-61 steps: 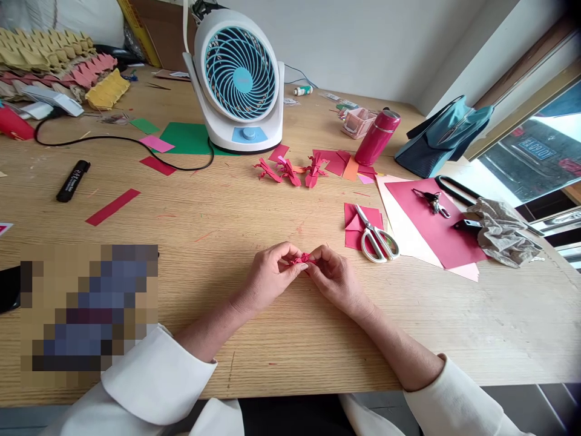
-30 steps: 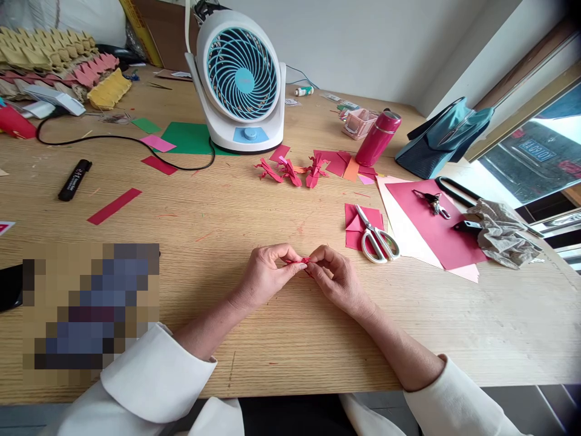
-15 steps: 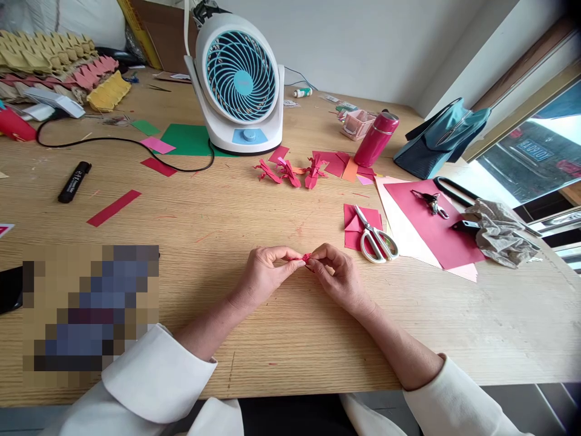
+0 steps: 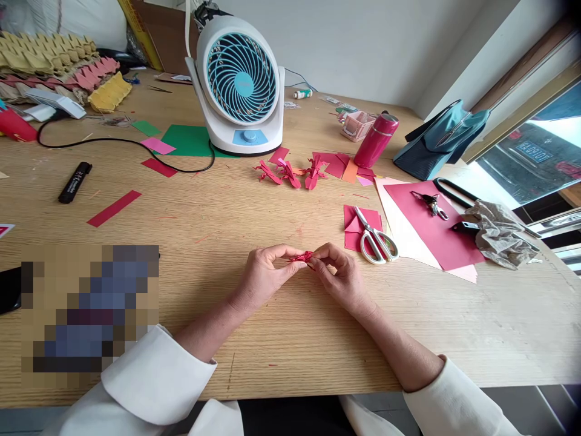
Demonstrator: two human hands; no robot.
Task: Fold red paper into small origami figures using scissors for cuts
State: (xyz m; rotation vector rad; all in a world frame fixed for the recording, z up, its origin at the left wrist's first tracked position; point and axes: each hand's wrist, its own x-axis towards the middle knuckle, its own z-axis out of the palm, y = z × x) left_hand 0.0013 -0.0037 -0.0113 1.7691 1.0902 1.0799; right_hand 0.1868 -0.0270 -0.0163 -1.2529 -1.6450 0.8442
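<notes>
A small red folded paper piece (image 4: 303, 257) is pinched between both hands above the wooden table; fingers cover much of it, so its exact shape is hidden. My left hand (image 4: 267, 272) grips its left end between thumb and fingers. From the other side, my right hand (image 4: 338, 275) pinches its right end. Beyond the hands lie several red folded paper figures (image 4: 290, 174) in a row. White-handled scissors (image 4: 376, 237) rest on red paper squares (image 4: 351, 225), just right of my right hand.
A white fan (image 4: 242, 85) stands at the back. Right of it are a red bottle (image 4: 377, 140), a teal bag (image 4: 438, 142) and red paper sheets (image 4: 436, 227) with keys (image 4: 431, 203). On the left lie a black marker (image 4: 75, 181) and a red paper strip (image 4: 114, 208).
My left fingers have loosened slightly, and more of the red folded paper shows between the hands. Both hands stay in nearly the same place.
</notes>
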